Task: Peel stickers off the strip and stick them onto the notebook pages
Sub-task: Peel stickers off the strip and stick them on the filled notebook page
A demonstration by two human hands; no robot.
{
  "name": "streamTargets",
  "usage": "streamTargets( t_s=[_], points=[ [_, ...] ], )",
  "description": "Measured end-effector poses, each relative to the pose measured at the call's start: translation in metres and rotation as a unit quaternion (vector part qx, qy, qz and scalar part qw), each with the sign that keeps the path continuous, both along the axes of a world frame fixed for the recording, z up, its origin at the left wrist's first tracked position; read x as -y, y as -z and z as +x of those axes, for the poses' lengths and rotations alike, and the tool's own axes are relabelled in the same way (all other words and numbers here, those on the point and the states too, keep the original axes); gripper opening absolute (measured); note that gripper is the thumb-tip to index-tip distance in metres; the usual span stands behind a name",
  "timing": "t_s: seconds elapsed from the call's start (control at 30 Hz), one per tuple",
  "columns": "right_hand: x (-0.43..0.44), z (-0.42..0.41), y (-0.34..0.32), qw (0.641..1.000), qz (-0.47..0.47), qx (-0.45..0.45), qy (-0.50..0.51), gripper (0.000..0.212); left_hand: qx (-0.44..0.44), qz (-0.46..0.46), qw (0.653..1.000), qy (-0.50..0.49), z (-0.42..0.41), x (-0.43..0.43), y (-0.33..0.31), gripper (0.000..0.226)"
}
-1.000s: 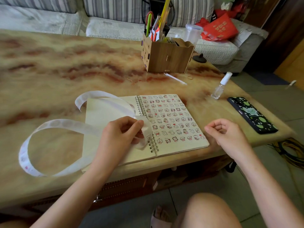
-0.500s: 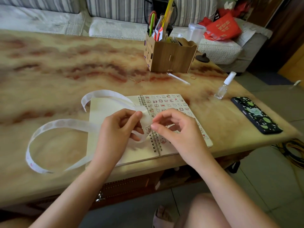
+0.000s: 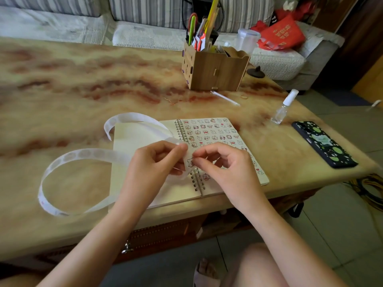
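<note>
Table (image 3: 83, 83): polished stone look, glossy, marbled. Strip (image 3: 87, 154): thin waxy paper, semi-translucent, slight sheen. Notebook (image 3: 134, 137): matt cream paper pages; coil (image 3: 198, 182) is metal wire. Box (image 3: 215, 73): smooth matt wood-grain board. Bottle (image 3: 279, 114): clear, plastic or glass, can't tell. Phone case (image 3: 324, 145): glossy black. Sofa (image 3: 145, 11): striped woven cloth, coarse weave. Floor (image 3: 342, 235): matt tile.
</note>
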State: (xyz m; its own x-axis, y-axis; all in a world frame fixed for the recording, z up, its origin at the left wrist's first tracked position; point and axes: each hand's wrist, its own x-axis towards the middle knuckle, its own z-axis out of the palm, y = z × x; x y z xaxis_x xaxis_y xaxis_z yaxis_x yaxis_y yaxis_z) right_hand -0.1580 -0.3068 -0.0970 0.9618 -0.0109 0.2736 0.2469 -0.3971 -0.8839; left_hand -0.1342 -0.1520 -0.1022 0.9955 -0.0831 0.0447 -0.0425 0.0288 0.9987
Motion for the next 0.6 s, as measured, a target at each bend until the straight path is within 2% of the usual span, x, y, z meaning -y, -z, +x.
streamTargets(
  t_s=[0.2, 0.6],
  points=[
    [-0.0001, 0.0003, 0.0009, 1.000, -0.009, 0.003, 0.004, 0.010, -0.002, 0.033, 0.999, 0.015, -0.0014, -0.0027, 0.0010, 0.017],
    [-0.0018, 0.0003, 0.0011, 1.000, -0.013, 0.001, 0.006, 0.012, -0.004, 0.036, 0.999, 0.012, -0.0031, -0.0019, -0.0009, 0.017]
  ],
)
